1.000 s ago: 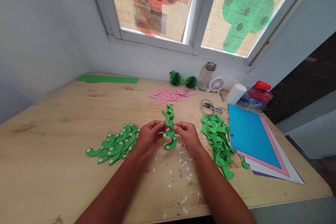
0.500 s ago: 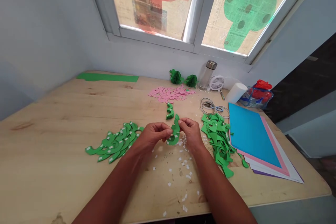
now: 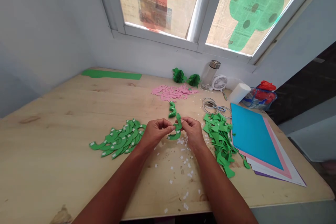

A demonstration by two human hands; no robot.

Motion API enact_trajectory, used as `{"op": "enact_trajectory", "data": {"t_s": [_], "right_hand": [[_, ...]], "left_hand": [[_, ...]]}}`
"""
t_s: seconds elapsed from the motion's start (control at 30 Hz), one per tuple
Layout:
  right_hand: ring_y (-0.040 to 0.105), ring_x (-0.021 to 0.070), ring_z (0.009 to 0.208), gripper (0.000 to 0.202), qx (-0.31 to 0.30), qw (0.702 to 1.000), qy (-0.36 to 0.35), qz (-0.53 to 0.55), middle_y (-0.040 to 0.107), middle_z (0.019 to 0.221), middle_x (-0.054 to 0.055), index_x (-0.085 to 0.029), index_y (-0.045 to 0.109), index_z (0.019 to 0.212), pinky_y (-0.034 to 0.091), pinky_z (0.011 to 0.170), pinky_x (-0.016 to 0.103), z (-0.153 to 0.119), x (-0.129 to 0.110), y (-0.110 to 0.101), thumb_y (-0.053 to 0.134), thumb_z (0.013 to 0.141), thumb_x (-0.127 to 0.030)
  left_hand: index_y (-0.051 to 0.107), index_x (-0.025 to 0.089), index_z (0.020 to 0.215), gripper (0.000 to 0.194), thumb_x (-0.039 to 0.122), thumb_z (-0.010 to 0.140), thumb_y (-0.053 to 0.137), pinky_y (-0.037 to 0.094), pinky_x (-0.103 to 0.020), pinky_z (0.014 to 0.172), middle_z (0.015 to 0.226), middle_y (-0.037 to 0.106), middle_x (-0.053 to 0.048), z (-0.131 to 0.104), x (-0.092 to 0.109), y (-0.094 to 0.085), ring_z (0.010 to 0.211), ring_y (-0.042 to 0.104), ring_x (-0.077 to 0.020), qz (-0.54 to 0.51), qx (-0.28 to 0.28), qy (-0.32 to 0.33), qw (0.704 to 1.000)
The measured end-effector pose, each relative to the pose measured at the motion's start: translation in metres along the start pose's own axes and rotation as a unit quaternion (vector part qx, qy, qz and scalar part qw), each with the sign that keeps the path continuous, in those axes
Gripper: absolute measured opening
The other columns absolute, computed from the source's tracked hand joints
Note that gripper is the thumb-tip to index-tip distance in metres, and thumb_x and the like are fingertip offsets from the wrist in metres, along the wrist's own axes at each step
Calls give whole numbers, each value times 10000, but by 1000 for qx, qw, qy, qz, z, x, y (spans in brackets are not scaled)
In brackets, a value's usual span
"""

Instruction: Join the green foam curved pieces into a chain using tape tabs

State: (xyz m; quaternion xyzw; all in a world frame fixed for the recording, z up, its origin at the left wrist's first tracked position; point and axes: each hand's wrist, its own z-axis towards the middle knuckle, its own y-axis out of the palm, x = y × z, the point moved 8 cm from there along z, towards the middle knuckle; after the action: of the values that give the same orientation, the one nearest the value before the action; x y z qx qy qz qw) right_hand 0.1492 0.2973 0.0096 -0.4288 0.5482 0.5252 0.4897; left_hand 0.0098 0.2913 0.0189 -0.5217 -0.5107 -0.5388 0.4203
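Between my hands is a wavy green paper cutout with small white squares on it. My left hand pinches its left side, and my right hand grips its upper right part. Just beyond them a small stack of similar green cutouts lies on the table. To the left is a spread pile of curved green cutouts, many bearing white squares. White paper bits are scattered below my hands. Green paper scraps are heaped to the right of my right hand.
Pink paper cutouts lie farther back, before two green paper shapes. Scissors, a glass bottle, a small fan and a white roll stand or lie at the back right. Blue sheets top a paper stack.
The cutout has turned slightly between my fingers, its lower curve now opening more to the left. The whole view has shifted a little; both hands keep their hold.
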Motion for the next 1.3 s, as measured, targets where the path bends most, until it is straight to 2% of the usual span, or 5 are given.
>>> {"op": "enact_trajectory", "data": {"t_s": [0.27, 0.67, 1.3], "right_hand": [[527, 131, 570, 199, -6, 1000, 1, 1, 653, 597, 16, -169, 715, 703, 420, 555, 250, 0, -1, 1, 668, 667, -360], [517, 112, 550, 189, -12, 1000, 4, 25, 684, 665, 21, -165, 714, 721, 408, 540, 244, -1, -2, 2, 682, 665, -343], [517, 106, 553, 160, -23, 999, -2, 26, 683, 661, 12, -165, 723, 726, 403, 552, 236, -1, -3, 4, 676, 679, -311]], "left_hand": [[643, 162, 551, 246, 371, 538, 772, 289, -205, 431, 469, 529, 20, 4, -6, -1, 438, 397, -85, -1, 4, 2, 1000], [616, 158, 547, 227, 335, 605, 746, 306, -209, 476, 467, 519, 33, 4, -9, 2, 450, 405, -78, -28, -20, 0, 999], [579, 144, 541, 248, 315, 574, 755, 302, -205, 479, 465, 515, 48, 5, -12, 3, 455, 410, -72, -54, -4, -7, 999]]}}
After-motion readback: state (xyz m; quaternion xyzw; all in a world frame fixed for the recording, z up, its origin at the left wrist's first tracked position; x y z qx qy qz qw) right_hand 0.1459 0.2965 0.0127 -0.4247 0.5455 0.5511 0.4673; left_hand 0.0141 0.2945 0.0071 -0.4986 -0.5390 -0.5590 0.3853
